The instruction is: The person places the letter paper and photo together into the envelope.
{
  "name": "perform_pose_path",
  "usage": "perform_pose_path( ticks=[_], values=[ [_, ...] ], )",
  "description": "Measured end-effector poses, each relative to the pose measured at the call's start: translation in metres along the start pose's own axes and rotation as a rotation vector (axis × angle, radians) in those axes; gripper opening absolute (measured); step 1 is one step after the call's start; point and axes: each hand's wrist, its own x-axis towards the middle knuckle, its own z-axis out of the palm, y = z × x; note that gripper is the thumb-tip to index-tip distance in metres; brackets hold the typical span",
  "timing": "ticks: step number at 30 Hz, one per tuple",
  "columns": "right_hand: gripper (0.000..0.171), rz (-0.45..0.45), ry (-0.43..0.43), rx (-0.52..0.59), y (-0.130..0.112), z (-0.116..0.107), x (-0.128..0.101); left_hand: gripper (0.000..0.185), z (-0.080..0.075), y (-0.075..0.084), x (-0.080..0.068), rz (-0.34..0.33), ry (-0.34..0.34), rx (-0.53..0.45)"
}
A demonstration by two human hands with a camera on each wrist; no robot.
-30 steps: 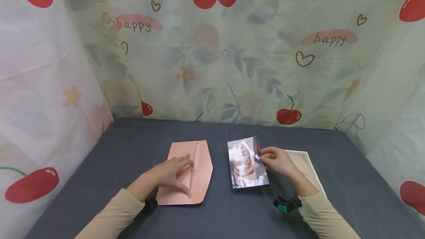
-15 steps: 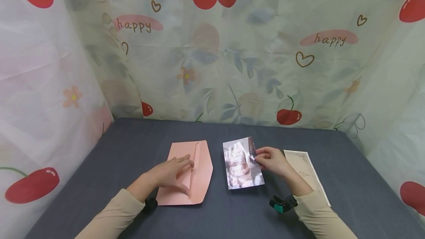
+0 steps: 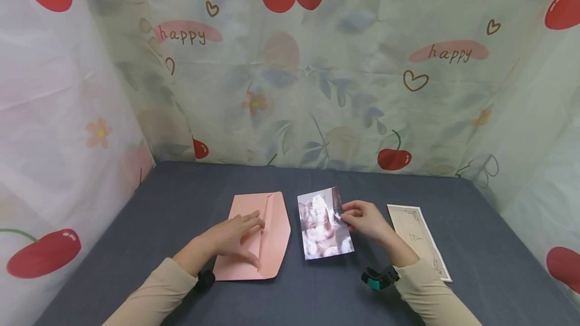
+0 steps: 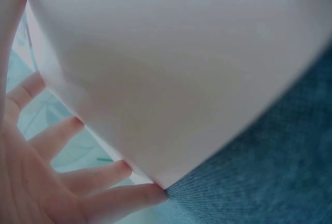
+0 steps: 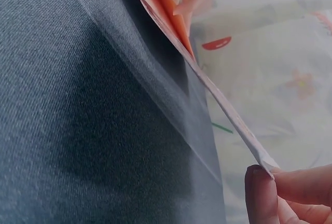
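On the left of the head view lies a pink envelope [image 3: 276, 235] with its flap unfolded toward the right. My left hand [image 3: 233, 235] rests over it, thumb and fingers spread along the edge of its pocket. In the left wrist view, extended fingers [image 4: 57, 136] touch the edge of the pale envelope panel [image 4: 155, 79]. Right of the envelope, a glossy photo print [image 3: 321, 225] of a light-coloured animal is tilted above the table. My right hand [image 3: 364, 223] pinches its right edge between thumb and fingers; the right wrist view shows the print [image 5: 223, 105] nearly edge-on.
A cream card [image 3: 419, 238] with ornate corners lies behind my right forearm. Dark cloth covers the table [image 3: 308, 296]. Each wrist wears a dark strap, the right strap [image 3: 380, 276] with a green part. Patterned curtains [image 3: 308, 89] enclose the back and sides.
My right hand has carried the photo print leftward, closer to the envelope. More of the cream card now shows. My left hand and the envelope have stayed still.
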Motion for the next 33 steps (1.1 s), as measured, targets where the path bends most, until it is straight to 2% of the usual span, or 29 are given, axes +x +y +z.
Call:
perform_pose_path(
  ticks=[7,33],
  values=[
    [0.028,-0.009,-0.007,0.014,0.000,0.005,0.002,0.076,0.000,0.000,0.000,0.016,0.010,0.011],
    [0.027,0.006,-0.028,0.068,-0.009,0.027,0.005,0.077,-0.001,0.003,0.000,-0.029,-0.014,0.019]
  ],
)
